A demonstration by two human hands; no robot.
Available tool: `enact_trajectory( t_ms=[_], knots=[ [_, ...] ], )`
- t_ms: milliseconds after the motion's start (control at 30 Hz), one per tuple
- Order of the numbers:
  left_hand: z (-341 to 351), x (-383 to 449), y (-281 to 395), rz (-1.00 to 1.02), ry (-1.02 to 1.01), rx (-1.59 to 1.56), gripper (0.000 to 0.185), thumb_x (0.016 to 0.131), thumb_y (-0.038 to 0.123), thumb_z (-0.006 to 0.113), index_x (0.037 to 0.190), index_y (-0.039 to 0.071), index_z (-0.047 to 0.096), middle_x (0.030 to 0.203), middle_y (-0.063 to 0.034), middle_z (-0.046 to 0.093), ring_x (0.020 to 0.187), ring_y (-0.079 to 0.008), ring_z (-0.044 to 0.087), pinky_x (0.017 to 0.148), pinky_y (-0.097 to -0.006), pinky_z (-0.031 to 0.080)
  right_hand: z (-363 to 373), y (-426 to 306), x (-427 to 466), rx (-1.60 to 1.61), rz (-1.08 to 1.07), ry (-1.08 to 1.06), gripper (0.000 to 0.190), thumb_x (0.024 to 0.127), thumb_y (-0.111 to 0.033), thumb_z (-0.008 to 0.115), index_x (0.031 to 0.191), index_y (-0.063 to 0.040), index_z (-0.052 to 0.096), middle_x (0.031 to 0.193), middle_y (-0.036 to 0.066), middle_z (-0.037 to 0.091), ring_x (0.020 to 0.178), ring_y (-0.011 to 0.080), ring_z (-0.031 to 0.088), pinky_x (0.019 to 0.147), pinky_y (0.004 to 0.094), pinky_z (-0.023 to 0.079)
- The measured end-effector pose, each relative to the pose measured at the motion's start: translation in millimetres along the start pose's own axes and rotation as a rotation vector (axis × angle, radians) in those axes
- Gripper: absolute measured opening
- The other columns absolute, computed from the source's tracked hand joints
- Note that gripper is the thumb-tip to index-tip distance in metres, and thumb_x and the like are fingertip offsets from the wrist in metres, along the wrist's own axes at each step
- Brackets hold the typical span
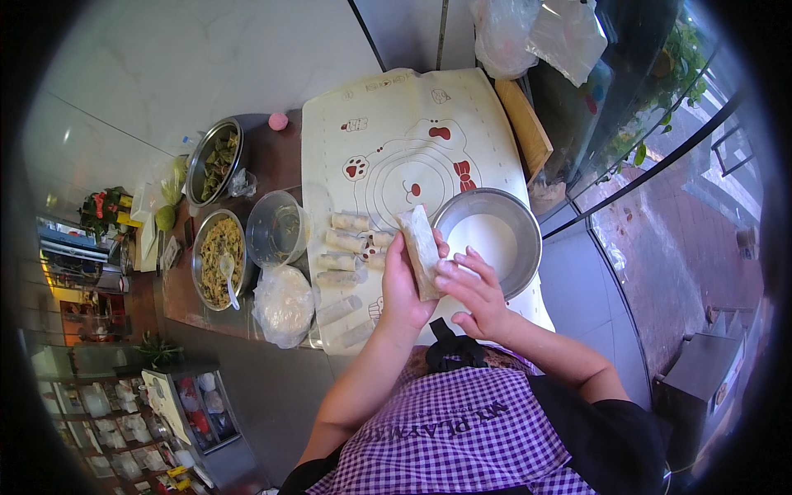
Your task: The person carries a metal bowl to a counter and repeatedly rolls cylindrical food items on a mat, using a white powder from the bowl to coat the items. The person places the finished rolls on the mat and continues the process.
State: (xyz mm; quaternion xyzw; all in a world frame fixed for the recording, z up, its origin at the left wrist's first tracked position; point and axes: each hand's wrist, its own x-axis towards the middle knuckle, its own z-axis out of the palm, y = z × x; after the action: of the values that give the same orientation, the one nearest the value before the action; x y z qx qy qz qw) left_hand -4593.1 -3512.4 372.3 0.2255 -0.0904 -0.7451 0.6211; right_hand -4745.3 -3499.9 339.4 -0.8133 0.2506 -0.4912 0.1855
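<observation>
A long, pale wrapped roll (418, 244), like an uncooked spring roll, rests tilted along my left hand (405, 288), which holds it up over the mat. My right hand (476, 294) is spread beside it, fingertips at the roll's right edge; whether they press on it I cannot tell. Just behind my right hand stands a steel bowl (531, 247) of white liquid or batter. To the left of my left hand, several smaller wrapped rolls (345, 241) lie in rows on the cream printed mat (396, 93).
On the left are a steel bowl of filling (216, 266) with a white spoon (229, 278), a clear plastic tub (275, 226), and a plastic-wrapped pale mass (284, 306). Farther back sit a bowl of leaf-wrapped parcels (216, 164) and a pink ball (278, 121). A wooden board (526, 130) leans at right.
</observation>
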Motion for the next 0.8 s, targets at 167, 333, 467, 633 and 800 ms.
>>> enact_trajectory(
  t_ms=[167,333,467,633,800],
  knots=[
    [2,-10,-9,0.043,0.073,0.336,0.049,0.106,0.041,0.030,0.146,0.013,0.035,0.110,-0.0055,0.060,0.094,-0.0150,0.059,0.078,-0.0328,0.051,-5,3,27,-0.005,0.127,0.087,0.048,0.093,-0.033,0.053,0.131,-0.004,0.056,0.136,0.014,0.055,0.126,0.0362,0.047,0.110,0.0488,0.032],
    [-3,-13,-10,0.083,-0.012,0.506,0.047,0.105,0.035,0.037,0.145,0.011,0.034,0.109,-0.0092,0.061,0.082,-0.0126,0.058,0.072,-0.0283,0.050,-10,6,40,0.112,0.204,0.095,0.047,0.094,-0.031,0.046,0.129,-0.002,0.056,0.134,0.014,0.056,0.125,0.0368,0.047,0.108,0.0467,0.032],
    [-6,-17,-3,0.053,-0.125,0.555,0.041,0.103,0.033,0.039,0.137,0.009,0.039,0.105,-0.0111,0.061,0.082,-0.0127,0.058,0.071,-0.0275,0.049,-23,8,41,0.157,0.233,0.151,0.046,0.098,-0.034,0.038,0.126,-0.003,0.058,0.129,0.013,0.059,0.125,0.0351,0.047,0.107,0.0466,0.032],
    [-7,-19,-3,-0.022,-0.109,0.568,0.036,0.104,0.032,0.039,0.131,0.009,0.043,0.104,-0.0103,0.061,0.080,-0.0128,0.057,0.071,-0.0272,0.049,-17,7,38,0.067,0.270,0.060,0.049,0.101,-0.040,0.035,0.123,-0.004,0.060,0.128,0.014,0.058,0.124,0.0322,0.048,0.105,0.0454,0.035],
    [-17,-14,2,-0.098,-0.108,0.386,0.039,0.104,0.036,0.038,0.127,0.006,0.047,0.102,-0.0099,0.061,0.079,-0.0161,0.058,0.071,-0.0300,0.049,9,50,3,0.756,0.747,0.322,0.044,0.102,-0.037,0.041,0.133,-0.006,0.052,0.133,0.017,0.054,0.123,0.0298,0.050,0.101,0.0420,0.041]
  ],
)
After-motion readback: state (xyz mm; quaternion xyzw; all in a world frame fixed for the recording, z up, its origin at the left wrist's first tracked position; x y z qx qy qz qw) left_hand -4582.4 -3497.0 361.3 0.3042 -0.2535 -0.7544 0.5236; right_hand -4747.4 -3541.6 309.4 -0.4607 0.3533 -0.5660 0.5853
